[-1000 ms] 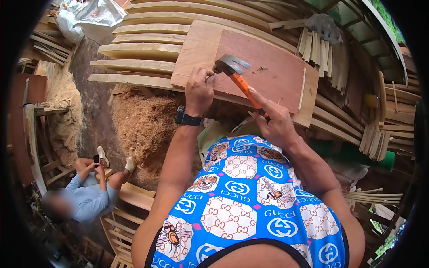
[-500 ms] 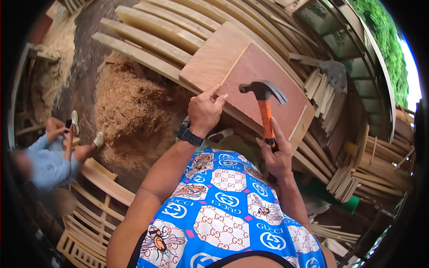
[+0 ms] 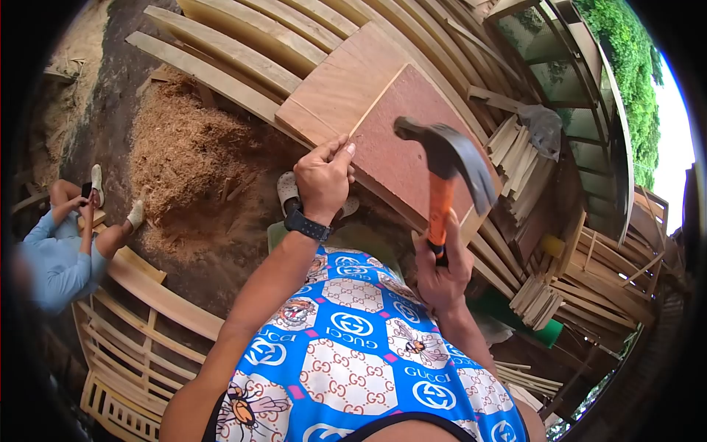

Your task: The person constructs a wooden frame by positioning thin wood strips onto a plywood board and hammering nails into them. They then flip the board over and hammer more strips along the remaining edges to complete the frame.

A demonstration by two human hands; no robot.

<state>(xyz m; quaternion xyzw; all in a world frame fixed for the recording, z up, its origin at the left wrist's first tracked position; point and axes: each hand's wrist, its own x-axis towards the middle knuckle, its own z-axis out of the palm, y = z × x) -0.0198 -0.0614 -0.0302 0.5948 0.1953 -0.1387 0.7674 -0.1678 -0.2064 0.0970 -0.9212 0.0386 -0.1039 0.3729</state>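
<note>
My right hand (image 3: 445,271) grips a claw hammer (image 3: 440,202) by its orange and black handle. The hammer's dark head is in the air above a reddish-brown board (image 3: 394,144), with the claw to the right. My left hand (image 3: 322,180) is closed at the near edge of the board, thumb and forefinger pinched together at the end of a thin wooden strip (image 3: 379,103). Whatever lies between those fingertips is too small to make out. The strip runs along the seam between the reddish surface and a paler plywood panel (image 3: 335,85).
Long wooden planks (image 3: 228,77) lie under and beyond the panel. A sawdust heap (image 3: 184,151) is on the ground at left. Another person (image 3: 66,250) sits at far left, near a slatted wooden frame (image 3: 140,331). Bundled wood strips (image 3: 541,298) stand at right.
The hammer has come up nearer to the camera, its head looking larger and slightly blurred. My left hand stays at the strip's end. The whole view has shifted a little.
</note>
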